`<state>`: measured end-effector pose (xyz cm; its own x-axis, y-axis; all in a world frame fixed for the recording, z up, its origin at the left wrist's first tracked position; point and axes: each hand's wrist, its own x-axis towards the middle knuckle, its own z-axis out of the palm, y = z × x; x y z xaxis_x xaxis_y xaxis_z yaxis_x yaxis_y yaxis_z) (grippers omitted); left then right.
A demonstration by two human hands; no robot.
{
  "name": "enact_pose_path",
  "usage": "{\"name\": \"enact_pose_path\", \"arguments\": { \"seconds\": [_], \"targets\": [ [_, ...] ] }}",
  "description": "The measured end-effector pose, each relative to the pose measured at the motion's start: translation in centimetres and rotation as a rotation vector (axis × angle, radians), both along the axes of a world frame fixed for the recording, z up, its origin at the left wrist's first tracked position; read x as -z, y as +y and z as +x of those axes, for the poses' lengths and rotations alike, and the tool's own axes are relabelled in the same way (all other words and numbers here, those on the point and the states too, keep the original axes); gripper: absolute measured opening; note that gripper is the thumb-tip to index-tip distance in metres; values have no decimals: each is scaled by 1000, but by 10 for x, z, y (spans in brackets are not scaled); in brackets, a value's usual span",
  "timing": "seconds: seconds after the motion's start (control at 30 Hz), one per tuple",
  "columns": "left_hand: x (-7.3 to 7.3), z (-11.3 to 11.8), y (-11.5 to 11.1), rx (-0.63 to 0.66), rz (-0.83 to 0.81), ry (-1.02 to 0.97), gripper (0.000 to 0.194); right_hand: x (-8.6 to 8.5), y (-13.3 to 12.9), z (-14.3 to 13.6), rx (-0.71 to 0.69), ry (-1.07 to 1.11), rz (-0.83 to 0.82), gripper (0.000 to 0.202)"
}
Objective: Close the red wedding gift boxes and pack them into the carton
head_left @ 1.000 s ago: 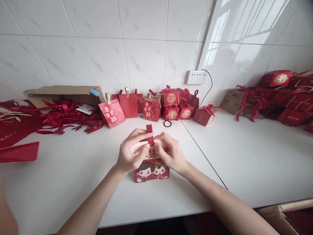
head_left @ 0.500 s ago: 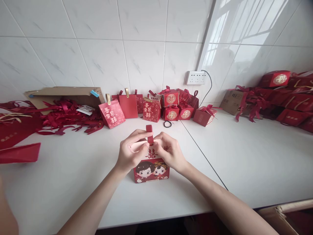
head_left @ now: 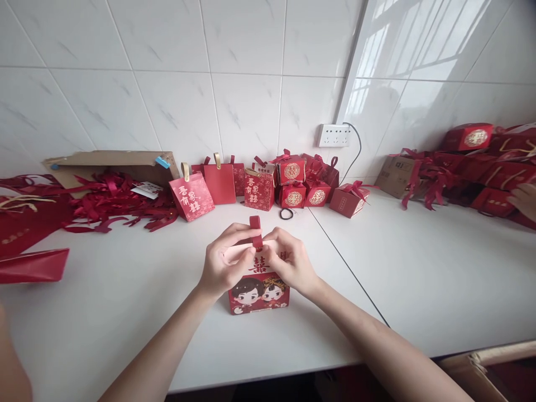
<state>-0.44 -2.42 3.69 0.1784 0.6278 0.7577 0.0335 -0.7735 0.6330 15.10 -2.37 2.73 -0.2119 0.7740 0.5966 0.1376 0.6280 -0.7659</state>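
A red and pale gift box point(head_left: 259, 296) printed with two cartoon faces stands upright on the white table in front of me. A dark red ribbon loop point(head_left: 255, 223) rises from the middle of its top edge. My left hand point(head_left: 228, 254) pinches the top edge on the left of the ribbon, thumb in front and fingers behind. On the other side my right hand point(head_left: 292, 258) grips the same edge, its thumb close to the base of the loop. My fingers hide part of the box's upper front.
Finished-looking red gift boxes point(head_left: 259, 190) line the tiled wall. A cardboard box point(head_left: 121, 159) spills red ribbons point(head_left: 113, 190) at left. More red boxes point(head_left: 469, 167) are heaped at right, where another person's hand point(head_left: 525, 200) shows. A black ring point(head_left: 286, 214) lies mid-table.
Another person's hand has come into view at the far right, by the heap of boxes. My hands keep nearly the same hold on the gift box.
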Motion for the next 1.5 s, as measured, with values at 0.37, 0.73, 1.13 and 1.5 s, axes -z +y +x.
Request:
{"name": "enact_pose_path", "arguments": {
  "seconds": [0.37, 0.73, 1.13, 1.5],
  "targets": [
    [1, -2, 1, 31, -62, 5, 27, -1, -1, 1, -24, 12, -39, 6],
    [1, -1, 1, 23, -95, -6, 24, -1, 1, 2, -61, 29, -82, 5],
    [1, -1, 1, 18, -119, -14, 24, 1, 1, 1, -49, 19, -81, 7],
    [1, 0, 0, 49, -147, -40, 22, -1, 1, 2, -57, 14, -96, 5]
  ]
}}
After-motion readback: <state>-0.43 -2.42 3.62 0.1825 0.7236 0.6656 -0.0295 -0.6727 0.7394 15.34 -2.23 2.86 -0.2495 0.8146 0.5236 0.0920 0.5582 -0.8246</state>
